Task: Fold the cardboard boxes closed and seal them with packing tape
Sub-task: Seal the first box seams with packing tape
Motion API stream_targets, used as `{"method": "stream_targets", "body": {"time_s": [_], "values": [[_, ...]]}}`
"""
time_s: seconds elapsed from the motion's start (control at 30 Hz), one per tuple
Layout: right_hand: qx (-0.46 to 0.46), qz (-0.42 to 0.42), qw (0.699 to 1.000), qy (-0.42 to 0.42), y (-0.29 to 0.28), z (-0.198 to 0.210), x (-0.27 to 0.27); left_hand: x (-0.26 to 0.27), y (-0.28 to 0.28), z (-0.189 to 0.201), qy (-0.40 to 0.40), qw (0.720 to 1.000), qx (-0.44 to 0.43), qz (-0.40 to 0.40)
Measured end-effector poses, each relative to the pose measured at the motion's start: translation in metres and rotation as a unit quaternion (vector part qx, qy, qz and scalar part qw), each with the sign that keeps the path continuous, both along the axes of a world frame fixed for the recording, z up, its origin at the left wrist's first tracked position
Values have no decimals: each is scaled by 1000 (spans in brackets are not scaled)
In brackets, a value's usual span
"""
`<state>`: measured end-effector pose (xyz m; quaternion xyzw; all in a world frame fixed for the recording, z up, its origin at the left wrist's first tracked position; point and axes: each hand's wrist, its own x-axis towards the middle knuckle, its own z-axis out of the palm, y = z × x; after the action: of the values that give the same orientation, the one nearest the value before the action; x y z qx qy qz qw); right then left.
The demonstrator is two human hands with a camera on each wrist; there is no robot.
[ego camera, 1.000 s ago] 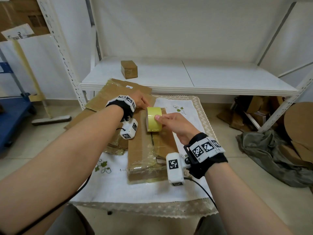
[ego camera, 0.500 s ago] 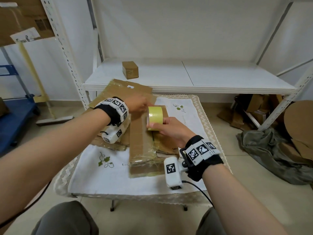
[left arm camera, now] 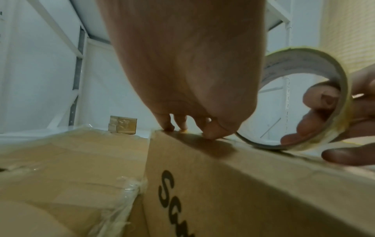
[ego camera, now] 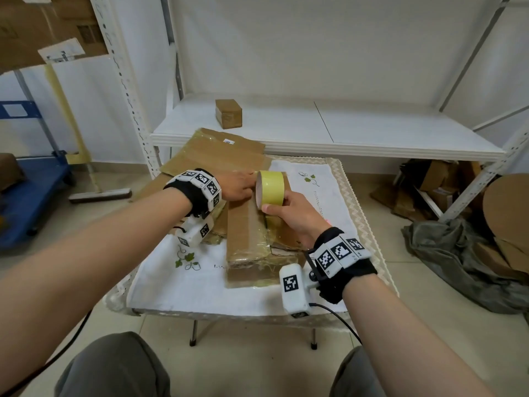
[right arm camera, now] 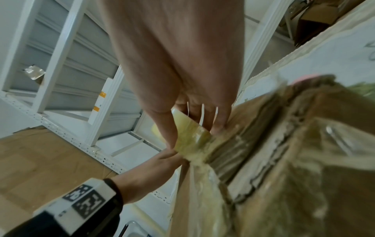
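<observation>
A long brown cardboard box [ego camera: 246, 239] lies closed on the white-clothed table [ego camera: 200, 285], with glossy tape along its seam. My right hand [ego camera: 292, 213] grips a yellow tape roll [ego camera: 270, 189] standing on edge at the box's far end; its fingers go through the core [left arm camera: 316, 99] and the thumb lies outside. My left hand [ego camera: 237, 186] sits just left of the roll, fingertips [left arm camera: 209, 133] pressing down on the box's top far edge [left arm camera: 202, 144]. In the right wrist view the roll [right arm camera: 190, 133] touches the box [right arm camera: 284, 160] beside the left hand [right arm camera: 162, 160].
Flattened cardboard sheets [ego camera: 214, 150] lie at the table's back left, partly under the box. A small taped box [ego camera: 228, 113] stands on the white shelf [ego camera: 343, 133] behind. Cardboard scraps and a grey cloth [ego camera: 458, 253] lie on the floor at right.
My left hand has slid right until it sits against the tape roll at the box's far end. The right hand still holds the roll there. My head view has shifted.
</observation>
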<state>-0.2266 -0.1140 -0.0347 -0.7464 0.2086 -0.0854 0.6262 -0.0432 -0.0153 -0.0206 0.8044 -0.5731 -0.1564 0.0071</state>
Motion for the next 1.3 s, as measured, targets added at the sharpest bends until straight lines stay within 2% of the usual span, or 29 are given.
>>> {"method": "stream_targets", "body": {"time_s": [0.13, 0.2, 0.27, 0.33, 0.4, 0.5, 0.63, 0.87, 0.93, 1.07, 1.23, 1.3], "values": [[-6, -35, 999, -4, -4, -2, 3, 4, -3, 7, 21, 995, -62, 78], [-16, -55, 998, -1, -8, -7, 2, 6, -2, 11, 24, 978, -109, 177], [0, -78, 997, -1, -12, -12, -2, 4, -1, 13, 96, 952, -121, 263], [35, -76, 997, -1, -14, -14, -7, 1, 0, 11, 215, 916, -112, 319], [47, -65, 997, -6, -13, -14, -9, -2, 2, 8, 269, 892, -122, 342], [31, -66, 997, -14, -7, -9, -8, -1, 3, 8, 271, 885, -141, 352], [31, -52, 998, -22, -9, 6, -9, -2, 6, 22, 300, 859, -159, 384], [-43, -23, 998, -46, -25, 43, 3, -1, 26, 45, 313, 816, -213, 437], [-54, -4, 997, -46, -22, 50, 9, -3, 33, 48, 321, 813, -192, 447], [-81, 32, 996, -27, -22, 46, 18, -17, 46, 50, 302, 825, -144, 456], [-67, 57, 996, -32, -21, 23, 16, -18, 55, 29, 267, 845, -110, 451], [-67, 60, 995, -32, -17, 18, 18, -18, 55, 17, 226, 859, -106, 447]]}}
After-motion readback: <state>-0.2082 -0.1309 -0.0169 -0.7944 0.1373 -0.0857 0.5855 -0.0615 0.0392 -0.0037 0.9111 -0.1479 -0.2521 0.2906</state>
